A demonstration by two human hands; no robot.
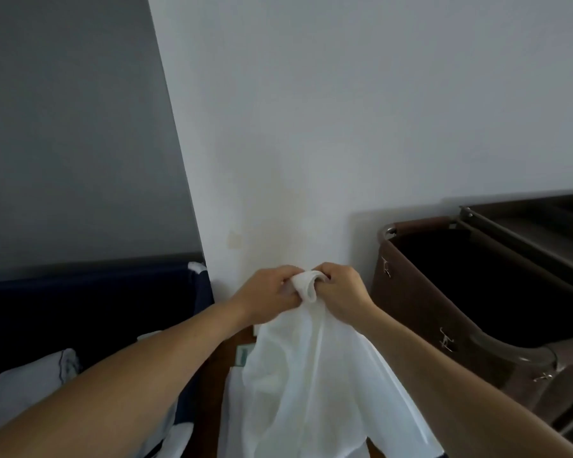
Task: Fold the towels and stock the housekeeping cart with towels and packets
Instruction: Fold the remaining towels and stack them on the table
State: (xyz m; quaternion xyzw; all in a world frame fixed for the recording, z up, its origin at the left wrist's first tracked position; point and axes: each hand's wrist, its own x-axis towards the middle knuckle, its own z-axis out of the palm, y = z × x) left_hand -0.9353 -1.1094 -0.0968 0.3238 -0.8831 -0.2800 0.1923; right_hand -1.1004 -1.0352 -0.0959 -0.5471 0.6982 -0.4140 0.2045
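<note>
A white towel hangs down in front of me from its bunched top edge. My left hand and my right hand are side by side at chest height, both gripping that top edge with curled fingers. The housekeeping cart stands to the right, brown, with a dark open bag compartment nearest me and shelf rails beyond. No packets are in view.
A white wall corner rises straight ahead. To the left is a dark blue bed or sofa with white linen lying on it. Brown wooden floor shows below the towel.
</note>
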